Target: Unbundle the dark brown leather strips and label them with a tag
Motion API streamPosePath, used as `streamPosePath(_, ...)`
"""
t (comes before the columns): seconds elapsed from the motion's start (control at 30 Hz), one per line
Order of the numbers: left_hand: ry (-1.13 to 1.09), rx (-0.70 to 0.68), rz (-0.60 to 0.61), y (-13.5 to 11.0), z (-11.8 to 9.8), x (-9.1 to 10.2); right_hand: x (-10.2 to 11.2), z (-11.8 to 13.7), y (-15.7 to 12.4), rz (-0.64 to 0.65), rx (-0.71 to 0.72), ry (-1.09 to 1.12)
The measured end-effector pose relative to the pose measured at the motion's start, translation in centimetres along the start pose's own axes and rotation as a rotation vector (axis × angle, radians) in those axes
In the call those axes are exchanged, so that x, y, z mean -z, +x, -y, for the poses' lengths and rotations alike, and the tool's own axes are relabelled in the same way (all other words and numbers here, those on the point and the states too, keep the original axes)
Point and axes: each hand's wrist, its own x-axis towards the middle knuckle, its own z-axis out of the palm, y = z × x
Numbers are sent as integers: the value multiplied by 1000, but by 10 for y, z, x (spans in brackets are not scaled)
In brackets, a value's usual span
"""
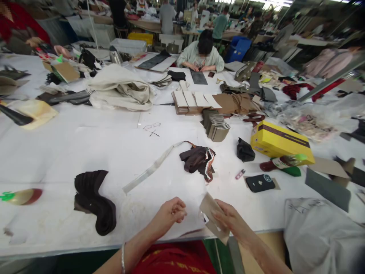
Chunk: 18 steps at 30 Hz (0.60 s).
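At the near edge of the white table (85,152), the right hand (230,220) holds a tan card piece (209,207) in its grip, while the left hand (171,213) rests loosely curled just beside it, empty. A dark brown stack (95,201) lies to the left, a yellow box (281,142) farther right.

Bright overhead light, soft shadows; edges stretched and blurred (wide lens), centre sharp.
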Motion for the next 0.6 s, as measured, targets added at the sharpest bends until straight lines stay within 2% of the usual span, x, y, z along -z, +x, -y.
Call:
streamPosePath(0.1, -17, 118, 71, -3, 14, -5, 1, -14, -13, -63, -50, 134)
streamPosePath(0.23, -215, 164, 178, -2, 5, -24, -19, -25, -9, -51, 39, 57)
streamPosePath(0.37, -193, 148, 95, 5, 2, -36, -35, -25, -2, -152, 186, -332)
streamPosePath(0.47, -149, 166, -6, 10, 5, -37, -43, -25, -3, -231, 216, -620)
streamPosePath(0.6, -159, 158, -58, 7, -3, -36, -52, -41, -2, -340, 308, -963)
